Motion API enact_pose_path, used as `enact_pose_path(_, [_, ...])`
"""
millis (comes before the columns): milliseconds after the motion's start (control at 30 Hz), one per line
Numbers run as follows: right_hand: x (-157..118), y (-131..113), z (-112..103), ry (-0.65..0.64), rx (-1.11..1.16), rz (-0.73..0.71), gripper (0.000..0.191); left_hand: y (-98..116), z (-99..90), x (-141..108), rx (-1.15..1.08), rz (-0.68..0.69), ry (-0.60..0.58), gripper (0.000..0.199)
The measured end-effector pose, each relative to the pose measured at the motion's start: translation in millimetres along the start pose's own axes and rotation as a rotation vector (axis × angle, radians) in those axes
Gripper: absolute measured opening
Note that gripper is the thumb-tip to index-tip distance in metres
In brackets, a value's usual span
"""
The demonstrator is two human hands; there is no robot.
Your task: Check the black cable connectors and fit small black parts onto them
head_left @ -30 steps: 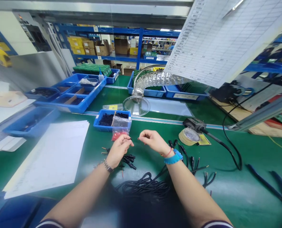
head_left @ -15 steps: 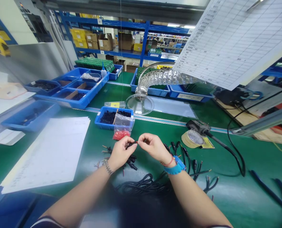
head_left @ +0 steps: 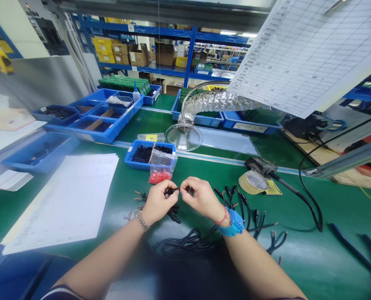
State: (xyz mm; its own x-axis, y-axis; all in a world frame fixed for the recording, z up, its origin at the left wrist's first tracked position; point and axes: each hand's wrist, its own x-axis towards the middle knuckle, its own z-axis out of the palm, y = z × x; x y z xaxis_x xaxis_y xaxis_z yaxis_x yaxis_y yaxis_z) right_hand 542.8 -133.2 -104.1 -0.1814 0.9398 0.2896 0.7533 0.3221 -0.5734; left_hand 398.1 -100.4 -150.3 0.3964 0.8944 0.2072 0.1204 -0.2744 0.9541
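My left hand (head_left: 159, 201) is closed in a pinch around a short black cable (head_left: 171, 191) with a connector-like body. Facing it, my right hand (head_left: 202, 198) has thumb and forefinger pressed together at the cable's tip, where a small reddish wire end shows; the fingers partly hide it. Beneath my left hand lies a bunch of black connector leads (head_left: 174, 216) with bare wire ends. More short black cables (head_left: 248, 210) are spread to the right of my right hand. A coil of black cable (head_left: 188, 243) sits on the green table below both hands.
Beyond my hands stand a blue bin (head_left: 138, 166) of small black parts and a plastic bag (head_left: 161, 173) of red pieces. A soldering iron holder (head_left: 260, 166) with a round tin (head_left: 252, 183) is at right. A fume hood (head_left: 184, 137) hangs behind; papers (head_left: 63, 200) lie left.
My right fingertips have shifted slightly left and down at the cable's tip, and the right wrist has turned a little. My left hand keeps its hold almost unmoved.
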Motion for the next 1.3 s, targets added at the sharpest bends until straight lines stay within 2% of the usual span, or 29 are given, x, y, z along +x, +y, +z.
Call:
enact_pose_path(100, [0,1,-1,-0.005,0.089,0.040,0.010,3,-3.0,0,-0.093,-0.018,-0.063,0.006])
enact_pose_path(233, [2,2,-1,-0.109,0.339,0.183,0.007,1,-4.7,0,-0.383,-0.103,-0.175,0.009])
enact_pose_path(300, [2,2,-1,-0.150,0.438,0.243,0.006,-1,-3.9,-1,-0.521,-0.162,-0.194,0.010])
enact_pose_path(400, [1,3,1,-0.136,0.480,0.254,0.007,-3,-2.6,0,-0.651,-0.205,-0.199,0.015])
enact_pose_path(567, [1,1,1,-0.033,0.376,0.140,0.008,-4,-3.5,2,-0.691,-0.166,-0.179,0.019])
enact_pose_path(667, [1,-1,-1,0.041,0.256,-0.014,0.006,-3,-3.6,3,-0.754,-0.192,-0.163,0.015])
enact_pose_path(767, [1,-1,-5,0.028,0.219,-0.159,0.014,-3,-2.2,4,-0.792,-0.209,-0.185,0.013])
enact_pose_path(933, [1,4,-9,0.017,0.185,-0.170,0.010,-2,-2.7,3,-0.849,-0.195,-0.204,0.019])
enact_pose_path(1033, [2,7,-12,0.030,0.168,-0.166,0.009,-1,-5.0,3,-0.783,-0.196,-0.215,0.023])
enact_pose_path(1167, [2,8,-15,0.034,0.151,-0.172,0.008,0,-5.5,3,-0.495,-0.193,-0.187,0.014])
enact_pose_path(1300, [2,9,-13,0.017,0.183,-0.181,0.009,2,-5.3,1,-0.256,-0.129,-0.209,0.016])
